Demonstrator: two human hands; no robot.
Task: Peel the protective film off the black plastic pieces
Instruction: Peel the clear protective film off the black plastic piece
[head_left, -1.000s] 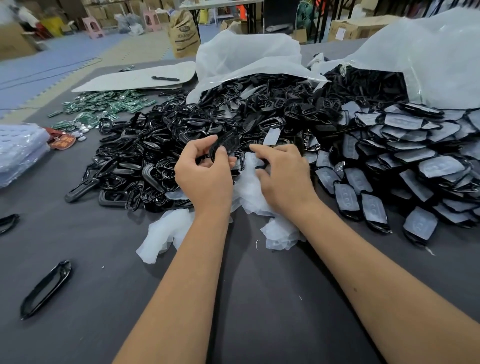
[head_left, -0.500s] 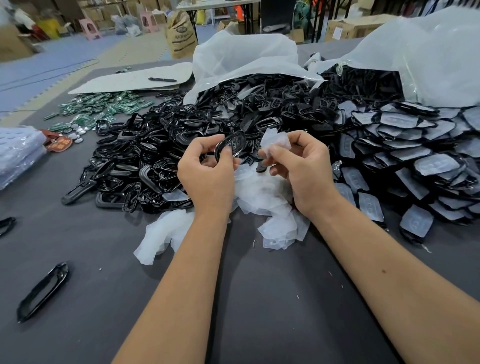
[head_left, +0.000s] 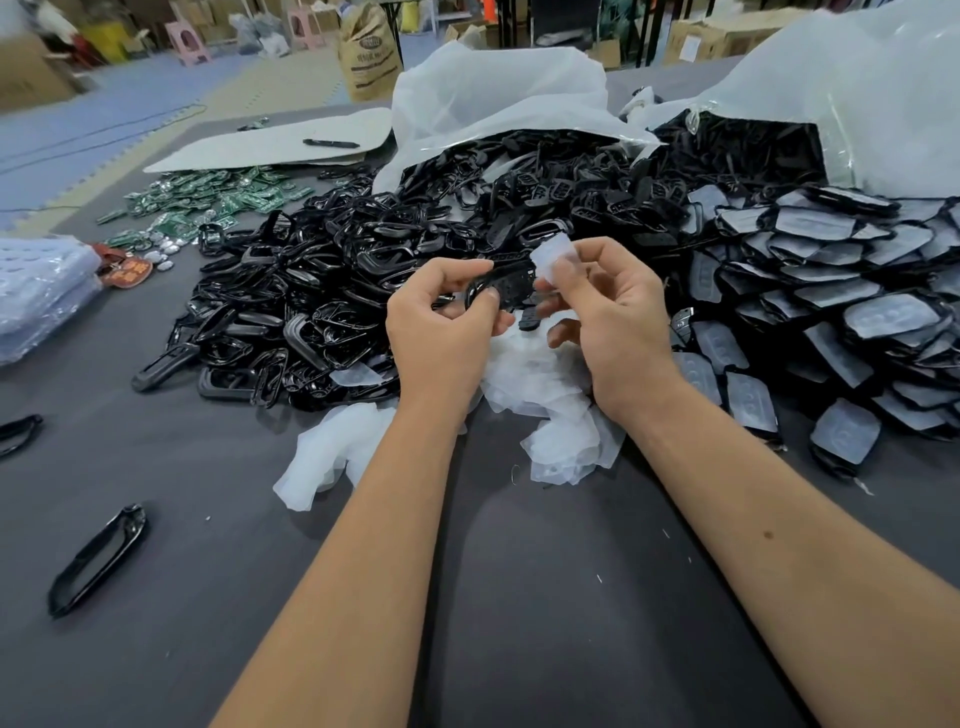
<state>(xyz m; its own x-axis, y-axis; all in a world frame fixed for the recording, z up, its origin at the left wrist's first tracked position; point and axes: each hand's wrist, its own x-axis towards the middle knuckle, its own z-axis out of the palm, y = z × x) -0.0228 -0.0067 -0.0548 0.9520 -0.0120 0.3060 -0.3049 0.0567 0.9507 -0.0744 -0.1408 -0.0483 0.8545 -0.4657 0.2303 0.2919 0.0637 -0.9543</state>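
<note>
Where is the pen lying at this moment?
In the head view the pen lies far back on the left, on the pale flat sheet, beyond the green circuit boards and left of the white bag.

Two hands (head_left: 441, 332), two white bags (head_left: 493, 98), one pen (head_left: 331, 143), countless black pieces (head_left: 337, 291).

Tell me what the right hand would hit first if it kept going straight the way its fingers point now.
The right hand, pinching a peeled film, points left toward the black plastic piece the left hand holds. That piece would likely come first, then the left hand's fingers; depth is hard to judge.
</note>
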